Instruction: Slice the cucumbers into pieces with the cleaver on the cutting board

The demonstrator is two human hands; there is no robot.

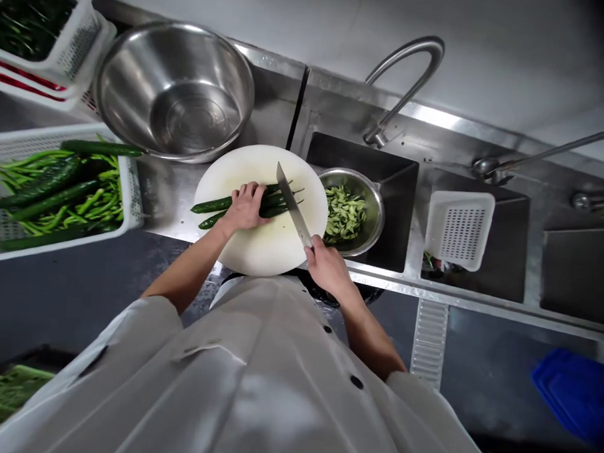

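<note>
Green cucumbers [213,205] lie side by side across a round white cutting board [261,251]. My left hand [246,207] is laid over them, its fingers curled down and holding them against the board. The handle of a long kitchen knife [293,207] is closed in my right hand [328,264]. Its blade slants up and left across the right ends of the cucumbers; whether it cuts into them I cannot tell. At the board's right edge, a steel bowl [377,220] holds cut pale-green cucumber pieces [343,215].
A large steel basin [175,81] stands behind the board. On the left, a white basket [133,206] holds cucumbers and green peppers, with stacked baskets [77,50] beyond it. Sinks with a curved faucet [408,91] and a white perforated basket [459,230] are on the right.
</note>
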